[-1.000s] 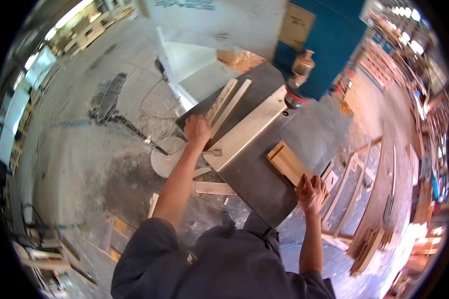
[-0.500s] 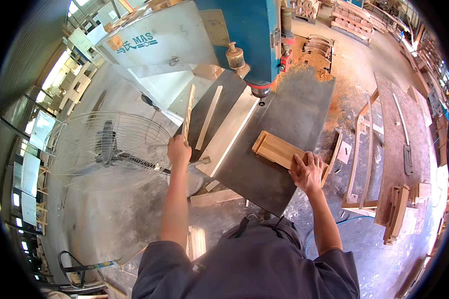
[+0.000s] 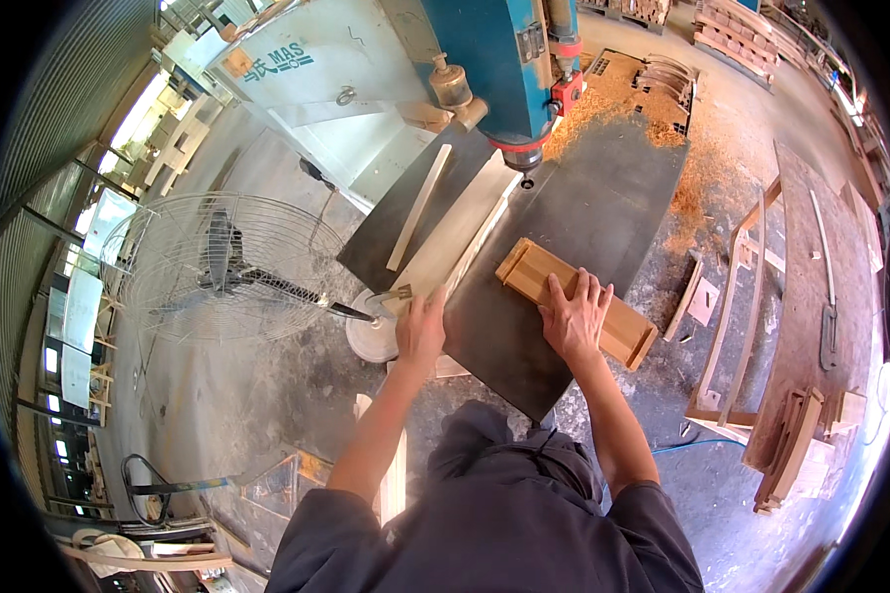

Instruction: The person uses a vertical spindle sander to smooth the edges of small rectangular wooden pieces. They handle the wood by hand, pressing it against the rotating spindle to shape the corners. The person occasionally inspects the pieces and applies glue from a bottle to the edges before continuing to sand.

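My left hand [image 3: 421, 331] is closed at the near end of a narrow wooden strip [image 3: 480, 242]. This strip lies along the right edge of a pale wooden board [image 3: 447, 225]. My right hand [image 3: 576, 318] rests over a brown wooden workpiece [image 3: 536, 269], fingers across its top and thumb at its near side. The workpiece lies slantwise on a dark flat machine table [image 3: 509, 341]. Above the board's far end hangs the drill head [image 3: 524, 163] of a blue machine. Another loose strip [image 3: 420, 208] lies left of the board.
A wire-caged fan [image 3: 222, 267] stands to the left. Sawdust [image 3: 613, 109] covers the table's far end and the floor beyond. At the right are a wooden frame [image 3: 737, 296] and a worn bench panel [image 3: 811, 277] with stacked wood pieces [image 3: 791, 445].
My left hand has brought the strip from the left over to the board's right edge. My right hand has shifted left along the workpiece, toward its middle.
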Tool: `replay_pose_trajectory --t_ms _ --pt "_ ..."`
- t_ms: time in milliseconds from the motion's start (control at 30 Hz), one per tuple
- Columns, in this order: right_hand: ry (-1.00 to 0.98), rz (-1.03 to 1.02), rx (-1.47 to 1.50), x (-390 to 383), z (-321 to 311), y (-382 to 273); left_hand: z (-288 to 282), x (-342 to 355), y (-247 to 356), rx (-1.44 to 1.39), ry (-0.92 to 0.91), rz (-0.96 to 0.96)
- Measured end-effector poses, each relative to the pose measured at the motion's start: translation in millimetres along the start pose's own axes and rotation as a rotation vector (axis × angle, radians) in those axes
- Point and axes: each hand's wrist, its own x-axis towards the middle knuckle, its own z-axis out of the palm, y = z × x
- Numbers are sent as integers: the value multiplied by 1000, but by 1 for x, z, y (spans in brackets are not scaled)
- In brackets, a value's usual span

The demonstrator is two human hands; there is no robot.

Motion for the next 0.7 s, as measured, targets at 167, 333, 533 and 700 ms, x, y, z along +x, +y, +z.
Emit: replay_pose_trajectory --t_ms 167,333,533,700 --pt "15 10 0 12 8 -11 10 36 -4 145 -32 13" --pt "9 -2 -29 45 27 -23 8 57 -17 -49 -48 104" --pt "38 12 -124 69 48 -35 9 73 -27 -100 -153 142" --pt "4 42 -189 84 47 -44 22 76 -28 -134 -159 112"
